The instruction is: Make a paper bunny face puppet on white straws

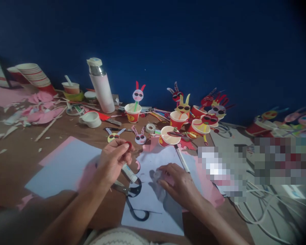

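Note:
My left hand [116,158] is raised over the table, its fingers pinched on a small red piece [129,146]. Over the white paper sheet [153,207], my right hand [177,183] has thumb and forefinger near a small whitish, translucent thing [157,174]; whether it is gripped is hard to tell. Black-handled scissors [134,191] lie between the hands, beside a white glue tube [129,173]. Just beyond my left hand are two paper rabbit heads, one yellow [112,136] and one pale lilac [140,137]. A white marker [182,158] lies beyond my right hand.
Red paper cups [133,115] with rabbit figures stand at the back. A white bottle [102,90], a cream cup [91,119] and a tape roll [150,128] stand nearer the middle. Paper scraps [47,114] and stacked cups [37,76] are left; cables [264,211] lie right.

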The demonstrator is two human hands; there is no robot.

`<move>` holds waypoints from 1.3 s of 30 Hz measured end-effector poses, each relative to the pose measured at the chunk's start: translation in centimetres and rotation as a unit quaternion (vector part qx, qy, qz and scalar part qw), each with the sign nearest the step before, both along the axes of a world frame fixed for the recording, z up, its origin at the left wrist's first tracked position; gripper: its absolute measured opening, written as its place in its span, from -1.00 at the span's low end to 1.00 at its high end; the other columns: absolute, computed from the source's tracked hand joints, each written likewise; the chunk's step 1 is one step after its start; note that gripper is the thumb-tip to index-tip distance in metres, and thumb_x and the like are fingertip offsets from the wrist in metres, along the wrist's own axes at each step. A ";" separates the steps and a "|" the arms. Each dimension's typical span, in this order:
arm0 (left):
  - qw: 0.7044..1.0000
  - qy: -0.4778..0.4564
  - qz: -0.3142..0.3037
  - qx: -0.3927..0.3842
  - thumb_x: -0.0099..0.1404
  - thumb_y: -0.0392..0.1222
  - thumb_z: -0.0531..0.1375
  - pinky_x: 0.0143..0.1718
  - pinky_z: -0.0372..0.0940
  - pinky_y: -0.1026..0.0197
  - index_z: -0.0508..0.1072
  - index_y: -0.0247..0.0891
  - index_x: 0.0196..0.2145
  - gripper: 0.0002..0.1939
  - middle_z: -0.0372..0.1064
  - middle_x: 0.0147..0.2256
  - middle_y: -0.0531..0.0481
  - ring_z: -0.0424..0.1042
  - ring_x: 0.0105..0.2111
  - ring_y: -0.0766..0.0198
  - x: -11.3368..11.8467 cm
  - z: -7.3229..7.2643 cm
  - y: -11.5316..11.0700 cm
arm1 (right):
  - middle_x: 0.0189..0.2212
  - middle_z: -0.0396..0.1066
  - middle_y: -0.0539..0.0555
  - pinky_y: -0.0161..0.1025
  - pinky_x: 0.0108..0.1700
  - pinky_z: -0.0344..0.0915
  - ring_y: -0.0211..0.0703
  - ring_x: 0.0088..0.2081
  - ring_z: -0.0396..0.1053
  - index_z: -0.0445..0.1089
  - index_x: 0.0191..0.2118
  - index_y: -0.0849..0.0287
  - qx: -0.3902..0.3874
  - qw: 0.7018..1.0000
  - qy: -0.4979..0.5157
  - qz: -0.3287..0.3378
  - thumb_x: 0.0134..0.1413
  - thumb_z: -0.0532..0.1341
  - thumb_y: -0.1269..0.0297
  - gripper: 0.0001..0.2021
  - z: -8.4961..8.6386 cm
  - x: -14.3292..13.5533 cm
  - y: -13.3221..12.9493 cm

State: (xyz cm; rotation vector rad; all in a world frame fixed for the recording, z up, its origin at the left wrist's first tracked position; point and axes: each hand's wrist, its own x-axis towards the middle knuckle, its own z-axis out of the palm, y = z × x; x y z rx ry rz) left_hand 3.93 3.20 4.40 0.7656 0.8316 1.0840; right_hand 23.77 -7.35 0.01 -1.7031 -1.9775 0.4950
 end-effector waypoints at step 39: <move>0.995 0.063 -0.069 -0.022 -0.01 -0.30 0.28 -0.63 0.21 0.39 0.37 -0.33 -0.22 -0.66 0.36 -0.47 0.06 0.26 -0.62 0.47 0.9 -2.4 0.0 | -0.39 0.36 0.05 -0.21 -0.27 0.06 -0.13 -0.34 0.24 0.40 -0.26 0.10 0.021 0.994 -0.104 -0.038 0.10 0.13 0.36 -0.88 -1.6 -0.3 -3.3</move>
